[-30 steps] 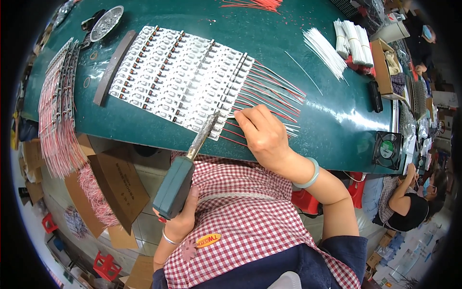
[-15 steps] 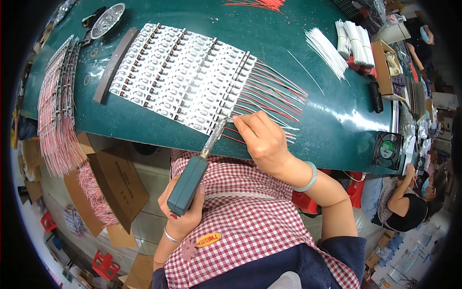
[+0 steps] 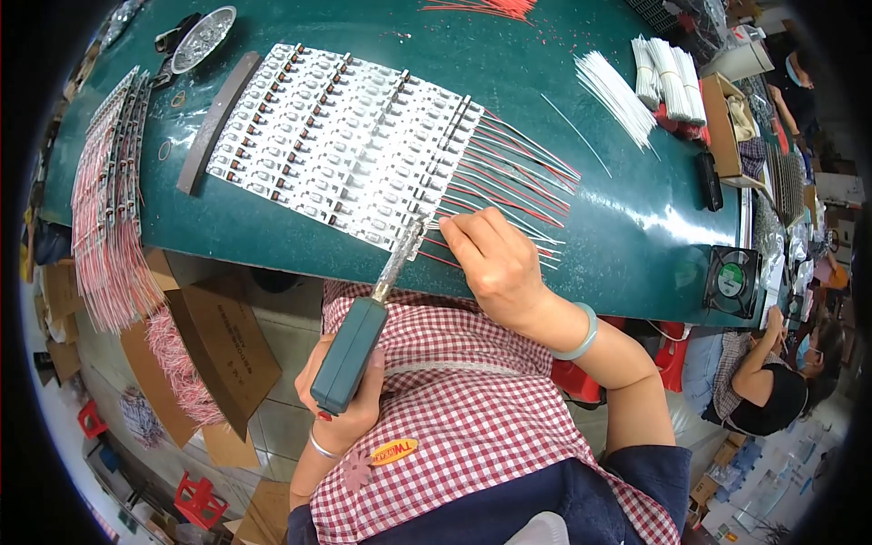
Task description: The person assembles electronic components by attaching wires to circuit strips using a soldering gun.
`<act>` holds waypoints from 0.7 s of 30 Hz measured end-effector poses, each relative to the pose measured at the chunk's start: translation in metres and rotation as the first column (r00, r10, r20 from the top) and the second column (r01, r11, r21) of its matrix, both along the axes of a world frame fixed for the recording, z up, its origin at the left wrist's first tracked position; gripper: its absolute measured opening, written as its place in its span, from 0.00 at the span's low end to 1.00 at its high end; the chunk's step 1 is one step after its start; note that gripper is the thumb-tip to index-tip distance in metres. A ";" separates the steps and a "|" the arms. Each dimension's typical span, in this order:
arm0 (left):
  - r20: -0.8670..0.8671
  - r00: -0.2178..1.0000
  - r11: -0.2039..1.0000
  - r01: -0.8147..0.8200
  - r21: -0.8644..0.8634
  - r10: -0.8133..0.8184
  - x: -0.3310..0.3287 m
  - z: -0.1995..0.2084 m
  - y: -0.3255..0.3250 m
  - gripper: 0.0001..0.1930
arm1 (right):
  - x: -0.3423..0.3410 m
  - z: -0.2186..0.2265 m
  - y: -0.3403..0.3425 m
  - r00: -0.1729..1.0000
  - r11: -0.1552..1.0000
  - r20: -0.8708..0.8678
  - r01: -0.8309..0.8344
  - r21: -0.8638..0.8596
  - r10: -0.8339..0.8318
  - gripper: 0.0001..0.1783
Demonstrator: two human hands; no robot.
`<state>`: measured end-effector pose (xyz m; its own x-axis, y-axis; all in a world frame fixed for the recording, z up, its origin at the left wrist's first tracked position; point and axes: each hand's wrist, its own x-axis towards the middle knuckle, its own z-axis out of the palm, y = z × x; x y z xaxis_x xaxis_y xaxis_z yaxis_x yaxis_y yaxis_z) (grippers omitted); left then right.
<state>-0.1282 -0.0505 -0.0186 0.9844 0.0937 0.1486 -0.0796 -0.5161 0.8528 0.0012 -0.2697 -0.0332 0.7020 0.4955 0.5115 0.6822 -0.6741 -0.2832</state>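
Observation:
On the green table lies a white circuit board panel with rows of small dark parts. Red and white wires stick out from its right edge. My left hand is closed round the dark green handle of a soldering iron. Its metal barrel slants up to the lower right corner of the panel, where the tip meets the board's edge. Beside that tip, my right hand pinches a wire, mostly hidden by the fingers, against the same edge.
A grey bar borders the panel's left side. Finished-looking wired strips hang over the table's left edge above a cardboard box. White wire bundles, loose white wires and a small fan are at right. Another person sits beyond.
The soldering iron and my left hand have shifted slightly left and down. My right hand stays in nearly the same place at the panel's edge.

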 end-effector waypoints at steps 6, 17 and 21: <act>-0.028 0.999 0.998 -0.019 -0.062 0.017 -0.004 -0.003 0.002 0.13 | 0.001 -0.004 -0.001 1.000 1.000 0.019 -0.008 -0.025 0.009 0.19; -0.015 1.000 0.999 -0.019 -0.050 0.018 -0.013 -0.003 0.007 0.13 | -0.009 -0.005 0.004 1.000 0.996 0.021 -0.005 0.085 0.004 0.18; -0.015 1.000 1.000 0.022 -0.008 -0.022 -0.007 0.004 0.006 0.12 | -0.011 -0.004 0.005 1.000 0.998 0.003 -0.004 0.070 0.004 0.19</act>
